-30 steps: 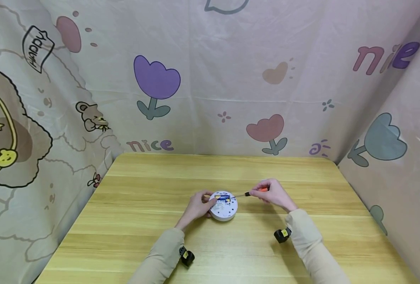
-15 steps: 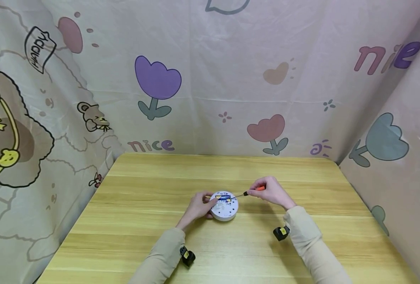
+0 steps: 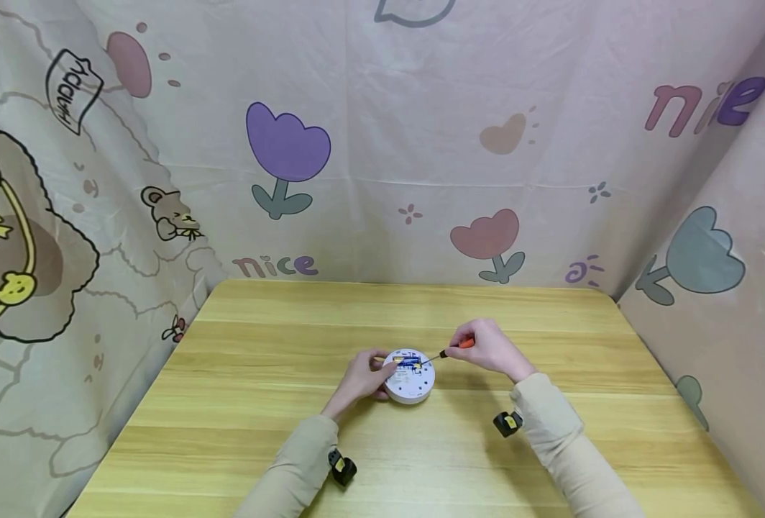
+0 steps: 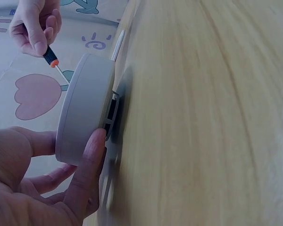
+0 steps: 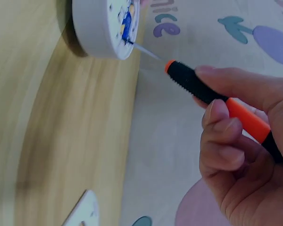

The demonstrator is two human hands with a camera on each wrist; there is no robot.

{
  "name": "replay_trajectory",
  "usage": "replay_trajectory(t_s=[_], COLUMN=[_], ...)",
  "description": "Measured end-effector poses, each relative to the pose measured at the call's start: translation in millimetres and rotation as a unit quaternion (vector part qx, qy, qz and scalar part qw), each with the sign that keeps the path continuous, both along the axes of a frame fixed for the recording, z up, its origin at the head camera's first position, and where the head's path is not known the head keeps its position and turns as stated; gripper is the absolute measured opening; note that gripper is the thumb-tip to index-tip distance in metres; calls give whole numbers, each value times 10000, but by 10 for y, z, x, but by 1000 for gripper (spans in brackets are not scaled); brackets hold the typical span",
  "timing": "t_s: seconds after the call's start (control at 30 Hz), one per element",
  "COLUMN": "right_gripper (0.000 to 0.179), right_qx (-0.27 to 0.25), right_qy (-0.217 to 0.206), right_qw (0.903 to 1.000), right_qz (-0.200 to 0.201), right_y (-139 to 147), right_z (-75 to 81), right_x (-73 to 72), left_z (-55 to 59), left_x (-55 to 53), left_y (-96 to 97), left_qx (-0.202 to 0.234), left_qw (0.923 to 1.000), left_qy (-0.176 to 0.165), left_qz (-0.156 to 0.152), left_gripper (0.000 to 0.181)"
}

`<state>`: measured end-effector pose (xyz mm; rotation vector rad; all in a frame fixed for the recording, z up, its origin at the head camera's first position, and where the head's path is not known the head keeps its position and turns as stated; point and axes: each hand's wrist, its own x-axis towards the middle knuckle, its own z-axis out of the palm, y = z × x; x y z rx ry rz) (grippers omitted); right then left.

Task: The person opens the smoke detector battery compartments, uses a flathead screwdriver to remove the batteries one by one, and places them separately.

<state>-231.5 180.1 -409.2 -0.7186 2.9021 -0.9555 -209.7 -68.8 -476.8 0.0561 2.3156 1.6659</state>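
Note:
A round white smoke alarm is tilted on the table, its back facing up with blue and yellow batteries in a slot. My left hand grips its left edge, thumb on the back face and fingers under the rim. Dark vents show on its underside in the left wrist view. My right hand pinches a screwdriver with a black and orange handle. The thin metal shaft reaches the end of the battery slot; whether the tip touches the battery or the housing I cannot tell.
A flat white piece with holes lies on the wooden table, mostly hidden behind my right hand in the head view. Patterned cloth hangs around the table's back and sides. Black cameras are strapped at both wrists.
My right hand has moved slightly left and up with the screwdriver, whose shaft now stands a bit steeper against the battery slot. My left hand and the smoke alarm stay nearly still.

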Motion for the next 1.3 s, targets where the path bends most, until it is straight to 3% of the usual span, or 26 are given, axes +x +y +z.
replay_trajectory(t_s=[0.27,0.4,0.63,0.83,0.93,1.1,1.3], right_gripper=[10,9,6,5,9,19,26], right_qx=[680,729,39,-685,-1122,-1784,-2064], right_qy=[558,649,-72,-617,-1089,-1896,-2147], right_qw=[9960,9951,9999,9957,9876,9647,9534], right_qz=[-161,-178,118,110,-144,-408,-484], right_y=[-187,-216,-126,7,71,172,238], right_z=[125,130,79,-39,-110,-230,-335], right_x=[76,81,9,-55,-66,-60,-56], left_z=[-9,-32,-40,-39,-33,-32,-37], left_x=[-1,-10,-13,-13,-13,-14,-12], left_y=[13,19,28,17,13,7,1], left_qx=[50,64,7,93,118,61,50], left_qw=[10000,10000,9999,9998,9997,9999,9999], left_qy=[-34,-9,7,-117,-156,-121,-100], left_qz=[64,75,117,105,112,98,67], left_gripper=[36,36,37,37,37,38,38])
